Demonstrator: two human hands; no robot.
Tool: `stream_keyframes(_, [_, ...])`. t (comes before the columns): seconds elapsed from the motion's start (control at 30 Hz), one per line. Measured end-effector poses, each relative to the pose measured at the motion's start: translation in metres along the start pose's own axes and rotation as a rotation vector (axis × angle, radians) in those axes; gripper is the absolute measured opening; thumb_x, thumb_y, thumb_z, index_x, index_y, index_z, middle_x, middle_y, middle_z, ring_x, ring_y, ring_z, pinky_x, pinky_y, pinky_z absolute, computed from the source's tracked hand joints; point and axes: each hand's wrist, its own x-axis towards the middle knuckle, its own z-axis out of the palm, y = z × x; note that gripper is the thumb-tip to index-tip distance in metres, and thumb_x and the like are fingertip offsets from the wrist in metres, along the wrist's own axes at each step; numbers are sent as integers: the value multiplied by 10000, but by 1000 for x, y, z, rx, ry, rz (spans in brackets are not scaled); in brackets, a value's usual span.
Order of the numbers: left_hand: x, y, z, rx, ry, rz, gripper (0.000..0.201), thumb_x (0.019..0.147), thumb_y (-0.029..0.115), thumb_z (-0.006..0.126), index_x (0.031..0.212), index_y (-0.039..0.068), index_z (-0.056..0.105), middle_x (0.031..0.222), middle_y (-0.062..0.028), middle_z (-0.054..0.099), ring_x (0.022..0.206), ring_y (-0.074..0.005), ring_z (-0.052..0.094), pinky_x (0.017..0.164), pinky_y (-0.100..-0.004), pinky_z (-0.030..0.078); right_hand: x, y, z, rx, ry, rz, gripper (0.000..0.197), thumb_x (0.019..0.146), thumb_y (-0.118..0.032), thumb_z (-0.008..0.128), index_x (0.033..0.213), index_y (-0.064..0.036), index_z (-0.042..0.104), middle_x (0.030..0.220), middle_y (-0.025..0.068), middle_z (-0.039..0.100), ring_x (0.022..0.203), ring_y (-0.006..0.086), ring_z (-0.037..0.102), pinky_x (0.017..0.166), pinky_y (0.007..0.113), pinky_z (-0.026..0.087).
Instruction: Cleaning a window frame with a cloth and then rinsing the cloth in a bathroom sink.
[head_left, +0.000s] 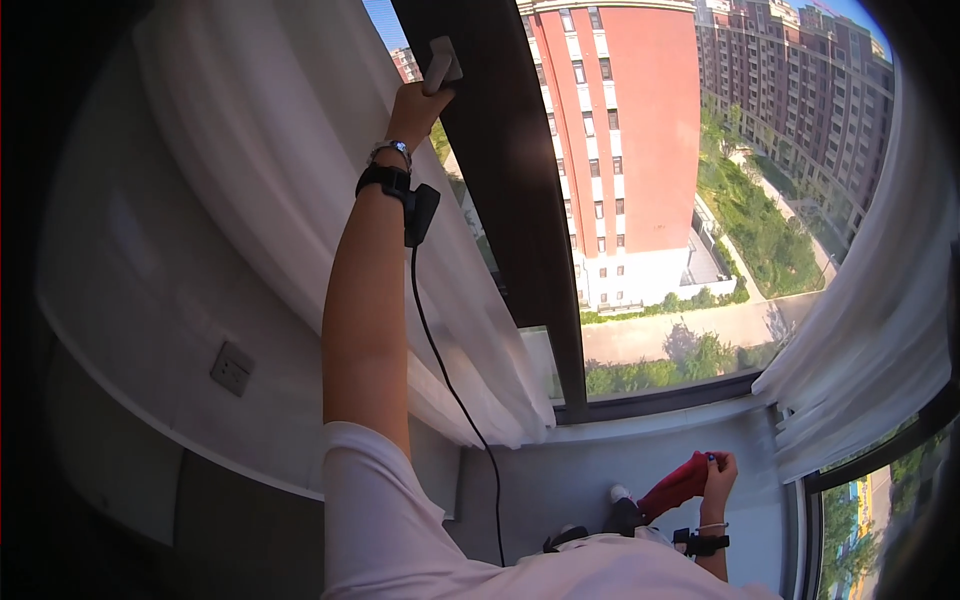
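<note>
Room: smooth grey floor (pixel 540 475), dark-framed window (pixel 515 160)
Curtains (pixel 290 180): two, white, thin, folded
Wall socket (pixel 233 368): one, square
Handle (pixel 437 70): one pale lever on the window; the left hand (pixel 412 112) wraps its fingers round it
Cloth (pixel 675 488): one, red, bunched, above the floor, lower right; the right hand (pixel 720 478) pinches its end between the fingers

L hand (pixel 415 112) on window handle (pixel 438 70), itself on window frame (pixel 510 180), R of L curtain (pixel 270 120). Wall socket (pixel 232 368) on wall (pixel 150 330), L of L curtain. R hand (pixel 720 480) lower R, w/ cloth (pixel 675 488) in it, over floor (pixel 550 480); R curtain (pixel 875 350) further R. Shoe (pixel 620 493) just L of cloth. Apt block (pixel 650 130) outside beyond window frame, 2nd apt block (pixel 800 100) to its R, trees (pixel 765 235) btwn. Cable (pixel 440 350) from L wrist strap (pixel 385 180) down past L curtain.
</note>
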Motion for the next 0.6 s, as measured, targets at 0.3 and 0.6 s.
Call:
stream_keyframes(0.3, [43,23,-64,768,-244,411,284,750,219,605,830,-53,606,762,-207,619,748,-339,616,708,-416,471,33,6,16,-87,72,-59,34,841,-11,522,857,-14,552,753,26,550,640,89,479,591,239,425])
stream_keyframes(0.6, [-11,30,-106,631,-208,365,300,768,253,617,813,-43,601,663,-125,585,628,-234,578,626,-368,453,35,0,9,-68,2,-91,28,845,-24,535,853,-12,560,756,38,556,660,105,491,612,256,427])
